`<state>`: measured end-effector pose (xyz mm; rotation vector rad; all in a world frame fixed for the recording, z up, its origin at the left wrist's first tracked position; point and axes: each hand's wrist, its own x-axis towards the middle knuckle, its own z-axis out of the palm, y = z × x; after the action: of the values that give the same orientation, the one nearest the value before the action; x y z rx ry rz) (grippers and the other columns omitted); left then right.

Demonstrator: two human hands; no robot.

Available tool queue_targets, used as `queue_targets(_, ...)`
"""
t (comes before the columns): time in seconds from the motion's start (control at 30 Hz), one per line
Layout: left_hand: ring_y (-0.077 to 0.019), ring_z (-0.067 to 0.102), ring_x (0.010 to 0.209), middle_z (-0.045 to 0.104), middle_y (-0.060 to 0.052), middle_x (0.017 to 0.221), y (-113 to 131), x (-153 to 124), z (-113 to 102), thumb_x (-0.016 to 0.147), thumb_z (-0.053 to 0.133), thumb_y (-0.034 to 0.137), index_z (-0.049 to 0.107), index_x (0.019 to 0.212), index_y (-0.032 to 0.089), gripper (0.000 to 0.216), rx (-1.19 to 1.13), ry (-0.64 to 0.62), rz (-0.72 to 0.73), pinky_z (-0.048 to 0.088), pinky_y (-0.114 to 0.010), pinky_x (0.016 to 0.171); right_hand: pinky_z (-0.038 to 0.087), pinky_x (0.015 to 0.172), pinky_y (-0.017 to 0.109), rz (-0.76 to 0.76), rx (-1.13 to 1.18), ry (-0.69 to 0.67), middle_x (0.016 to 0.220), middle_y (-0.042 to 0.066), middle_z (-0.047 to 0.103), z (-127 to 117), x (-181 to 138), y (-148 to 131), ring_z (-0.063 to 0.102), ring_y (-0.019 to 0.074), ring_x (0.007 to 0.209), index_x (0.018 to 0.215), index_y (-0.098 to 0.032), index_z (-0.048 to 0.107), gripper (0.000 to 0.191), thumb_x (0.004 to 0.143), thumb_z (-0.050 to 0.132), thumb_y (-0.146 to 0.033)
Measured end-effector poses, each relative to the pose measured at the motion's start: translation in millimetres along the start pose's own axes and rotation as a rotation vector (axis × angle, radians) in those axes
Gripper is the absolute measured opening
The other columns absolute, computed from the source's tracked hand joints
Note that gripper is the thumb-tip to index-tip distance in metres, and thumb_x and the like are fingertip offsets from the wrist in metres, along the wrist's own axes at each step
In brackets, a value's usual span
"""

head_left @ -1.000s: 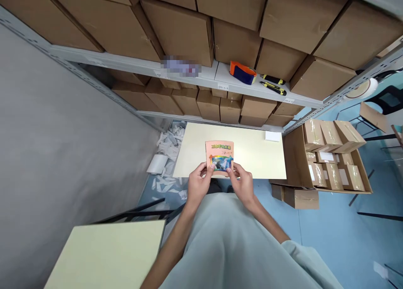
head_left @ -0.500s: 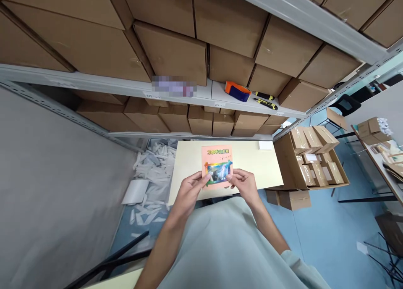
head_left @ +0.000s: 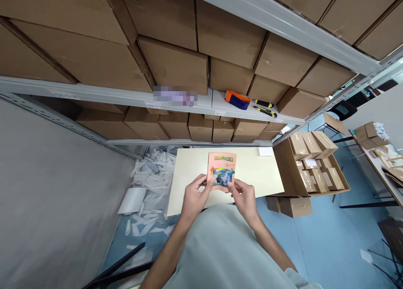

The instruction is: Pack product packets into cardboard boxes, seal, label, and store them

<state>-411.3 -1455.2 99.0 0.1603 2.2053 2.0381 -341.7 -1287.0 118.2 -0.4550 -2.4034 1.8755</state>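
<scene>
Both of my hands hold an orange booklet [head_left: 222, 170] with a colourful picture on its cover, just above the near edge of a pale yellow table [head_left: 192, 171]. My left hand [head_left: 194, 196] pinches its lower left corner, thumb on the cover. My right hand [head_left: 243, 195] pinches the lower right corner the same way. The booklet faces up towards me.
A small white pad [head_left: 265, 151] lies at the table's far right corner. Behind the table stand shelves of cardboard boxes, with an orange tape dispenser [head_left: 237, 99] and yellow-black cutters [head_left: 264, 106]. An open carton of small boxes [head_left: 315, 165] sits right. White paper scraps [head_left: 151, 184] litter the floor left.
The view has tilted up towards the shelves and the near table has left the frame. My hands keep hold of the booklet; it has shifted slightly right.
</scene>
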Motion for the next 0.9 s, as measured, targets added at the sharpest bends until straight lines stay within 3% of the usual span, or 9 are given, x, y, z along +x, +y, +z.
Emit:
queue_targets(0.17,-0.0179,0.061,0.071,0.066,-0.001,0.072,7,0,-11,0.095,0.068,0.053,0.074,0.078,0.022,0.036,0.153,0.083,0.092,0.051,-0.025,0.070,0.063,0.080,0.035,-0.188,-0.230,-0.081,0.101,0.009,0.086,21,-16,-15,0.079,0.0262,0.080,0.130,-0.025,0.082,0.045,0.110,0.053,-0.053)
queue_targets(0.33,-0.0196,0.066,0.078,0.072,-0.005,0.080,11,-7,-27,0.094,0.071,0.055,0.076,0.079,0.021,0.037,0.075,0.048,0.028,0.054,-0.026,0.073,0.061,0.074,0.029,-0.233,-0.176,-0.093,0.096,0.007,0.084,15,-6,-16,0.078,0.0248,0.081,0.124,-0.022,0.084,0.045,0.111,0.053,-0.052)
queue_targets(0.5,-0.0250,0.072,0.091,0.076,-0.009,0.092,17,-19,-19,0.091,0.077,0.054,0.083,0.087,0.020,0.034,-0.090,-0.106,-0.008,0.058,-0.031,0.085,0.057,0.068,0.026,-0.137,-0.051,-0.092,0.079,0.003,0.078,2,15,-4,0.072,0.0210,0.072,0.106,-0.020,0.087,0.048,0.107,0.058,-0.059)
queue_targets(0.63,-0.0227,0.069,0.084,0.074,-0.008,0.086,19,-18,-11,0.093,0.074,0.053,0.083,0.085,0.020,0.035,-0.038,-0.042,0.013,0.056,-0.029,0.078,0.058,0.068,0.027,-0.102,-0.065,-0.049,0.082,0.004,0.080,-2,11,-6,0.073,0.0225,0.075,0.102,-0.020,0.086,0.048,0.106,0.060,-0.060)
queue_targets(0.77,-0.0193,0.065,0.077,0.070,-0.004,0.079,17,-7,-12,0.095,0.071,0.053,0.078,0.078,0.020,0.038,0.066,0.009,0.025,0.052,-0.026,0.073,0.061,0.076,0.029,-0.188,-0.152,-0.082,0.097,0.006,0.085,0,-13,-16,0.078,0.0250,0.085,0.117,-0.024,0.086,0.041,0.110,0.056,-0.051)
queue_targets(0.9,-0.0176,0.062,0.075,0.068,-0.004,0.075,14,-1,-12,0.097,0.069,0.054,0.074,0.073,0.020,0.042,0.110,-0.017,0.047,0.050,-0.025,0.072,0.062,0.074,0.029,-0.266,-0.181,-0.076,0.097,0.007,0.085,2,-21,-16,0.077,0.0236,0.075,0.123,-0.024,0.086,0.039,0.110,0.056,-0.046)
